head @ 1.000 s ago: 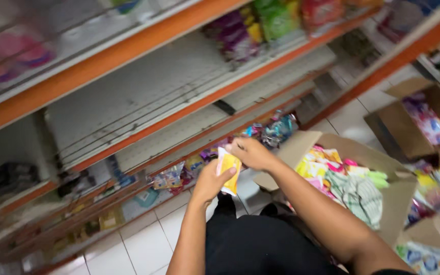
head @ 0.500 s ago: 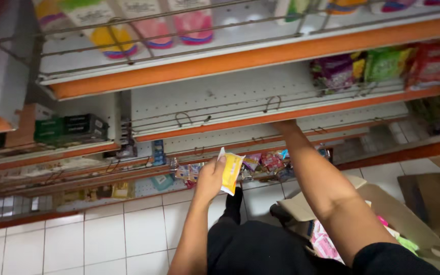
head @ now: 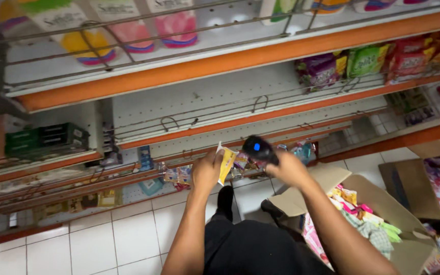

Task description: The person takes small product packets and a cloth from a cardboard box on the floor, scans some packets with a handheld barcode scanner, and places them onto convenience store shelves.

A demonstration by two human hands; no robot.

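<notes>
Two hands: both busy.
Left fingers [head: 207, 170]: pinching yellow sachet [head: 226, 163], light, floppy; grip its edge.
Right fingers [head: 286, 168]: wrapped round black scanner [head: 259, 149], rigid.

Orange-edged shop shelves over a white tiled floor

The top shelf [head: 220, 63] carries wrapped tissue packs [head: 98, 38] behind a wire rail. On the shelf below, coloured snack bags [head: 367, 61] sit at the right end, while its middle stretch is bare pegboard. Dark green boxes [head: 44, 138] stand on a shelf at the left. The lowest shelves [head: 67, 181] hold small sachets [head: 179, 174]. On the tiled floor [head: 103, 239] rest open cardboard boxes [head: 408, 178] with bright packets inside.
</notes>
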